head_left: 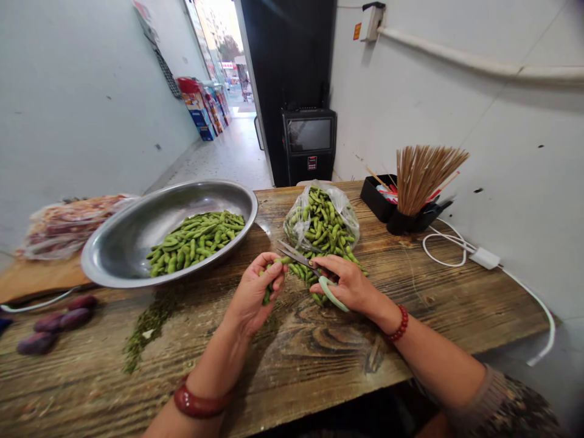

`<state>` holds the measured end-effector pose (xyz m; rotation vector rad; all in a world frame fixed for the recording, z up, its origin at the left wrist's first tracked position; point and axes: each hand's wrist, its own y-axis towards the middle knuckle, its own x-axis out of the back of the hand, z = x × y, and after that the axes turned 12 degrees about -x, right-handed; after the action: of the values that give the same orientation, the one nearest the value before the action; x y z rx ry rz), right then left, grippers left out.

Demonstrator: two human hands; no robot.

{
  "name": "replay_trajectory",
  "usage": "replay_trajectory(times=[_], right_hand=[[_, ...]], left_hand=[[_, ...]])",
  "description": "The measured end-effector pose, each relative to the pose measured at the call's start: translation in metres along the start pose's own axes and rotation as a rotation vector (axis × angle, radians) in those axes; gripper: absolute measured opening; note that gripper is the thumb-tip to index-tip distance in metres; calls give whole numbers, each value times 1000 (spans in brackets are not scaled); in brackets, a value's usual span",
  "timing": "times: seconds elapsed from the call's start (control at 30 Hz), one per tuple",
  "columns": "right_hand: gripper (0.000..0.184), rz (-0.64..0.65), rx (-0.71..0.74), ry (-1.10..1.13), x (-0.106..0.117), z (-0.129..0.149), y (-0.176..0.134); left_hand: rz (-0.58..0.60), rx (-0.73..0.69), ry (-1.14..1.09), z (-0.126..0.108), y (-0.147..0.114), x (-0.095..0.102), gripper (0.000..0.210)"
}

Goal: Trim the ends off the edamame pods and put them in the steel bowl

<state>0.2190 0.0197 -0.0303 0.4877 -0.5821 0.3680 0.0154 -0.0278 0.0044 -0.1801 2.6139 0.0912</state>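
My left hand [260, 289] is closed around a few green edamame pods [268, 292], with one pod's end poking out between thumb and finger. Scissors [332, 293] with pale green handles are gripped in my right hand [349, 281]. Their blades lie at the tip of the pod, slightly apart. Just beyond both hands, a clear plastic bag [298, 222] of edamame spills pods onto the wooden table [319, 347]. A wide steel basin [123, 234] to the left holds a heap of edamame pods [196, 240].
Stem trimmings [148, 328] lie in front of the basin, beside several purple tubers [59, 322]. Bagged meat [73, 225] rests on a cutting board [36, 277] at far left. Skewers [424, 176] stand in a black holder [401, 222] at right, near a white cable [524, 289].
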Motion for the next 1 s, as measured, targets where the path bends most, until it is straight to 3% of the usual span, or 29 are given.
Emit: replay_trajectory(times=[0.33,0.43,0.53,0.63,0.8,0.9,1.0], right_hand=[[48,-72,-94,34,0,-5,2],[49,-57,-78,40,0,-5,1],[48,-48,-81,43,1,-4,1],[47,-45,-82,48,2,-2,1],[47,-42,-63,45,4,-1,1],[47,-47,-63,42,4,-2,2],[46,-47,-54,43,4,-3,2]], left_hand=[[-78,-30,-175,-17,8,15,21],[-92,-33,-111,-17,10,16,21],[-99,-61,126,-14,12,19,23],[-88,-99,522,-11,15,27,20],[181,-307,1178,-5,20,43,7],[310,-288,1413,-2,20,48,5],[347,-254,1539,0,21,49,11]])
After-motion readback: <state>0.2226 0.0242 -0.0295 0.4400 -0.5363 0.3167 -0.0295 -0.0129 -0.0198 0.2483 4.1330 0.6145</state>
